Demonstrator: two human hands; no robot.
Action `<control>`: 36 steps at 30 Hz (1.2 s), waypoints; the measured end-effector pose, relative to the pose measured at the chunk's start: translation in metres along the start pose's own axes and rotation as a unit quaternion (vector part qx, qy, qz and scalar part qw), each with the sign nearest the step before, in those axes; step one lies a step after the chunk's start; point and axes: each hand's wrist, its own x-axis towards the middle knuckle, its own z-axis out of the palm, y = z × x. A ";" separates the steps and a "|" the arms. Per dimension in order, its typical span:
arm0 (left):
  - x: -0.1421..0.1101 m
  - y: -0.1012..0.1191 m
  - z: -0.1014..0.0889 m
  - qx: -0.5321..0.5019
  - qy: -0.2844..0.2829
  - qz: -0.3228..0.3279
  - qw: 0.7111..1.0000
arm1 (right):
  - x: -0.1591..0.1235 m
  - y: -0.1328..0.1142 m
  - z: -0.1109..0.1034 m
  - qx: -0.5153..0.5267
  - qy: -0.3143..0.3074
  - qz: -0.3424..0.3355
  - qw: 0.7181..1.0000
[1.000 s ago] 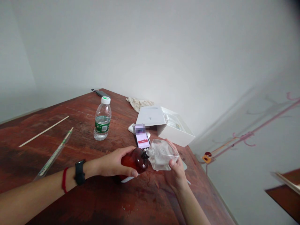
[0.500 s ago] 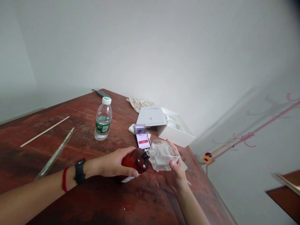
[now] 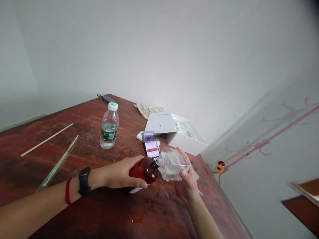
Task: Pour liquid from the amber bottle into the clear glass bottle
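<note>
My left hand [image 3: 128,174] is wrapped round a reddish-brown bottle [image 3: 151,174], tilted so that its black neck [image 3: 155,164] points right. In my right hand [image 3: 188,181] is a clear, square-sided bottle [image 3: 173,166], also tipped, its neck towards the brown one. The two necks meet or nearly meet; whether they touch I cannot tell. Whitish, cloudy or bubbly matter shows inside the clear bottle. Part of the brown bottle is hidden by my left fingers. Behind both bottles lies a lit phone [image 3: 152,150].
A capped water bottle [image 3: 109,127] stands left of the phone. One bare chopstick [image 3: 47,139] and a wrapped pair [image 3: 58,164] lie further left. An open white box [image 3: 186,144], a cloth [image 3: 147,110] and a grey device [image 3: 108,99] are at the back. Wet drops [image 3: 134,220] spot the near tabletop.
Both hands keep hold of their bottles in nearly the same tilted pose. The view has shifted very slightly.
</note>
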 end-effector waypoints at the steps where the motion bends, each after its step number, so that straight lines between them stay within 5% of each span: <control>1: 0.000 0.000 0.000 0.006 -0.001 -0.003 1.000 | 0.000 0.000 0.000 -0.004 0.001 -0.001 1.000; 36: 0.002 -0.005 -0.004 0.066 -0.025 -0.012 0.997 | 0.010 -0.012 0.010 0.039 -0.040 -0.033 0.998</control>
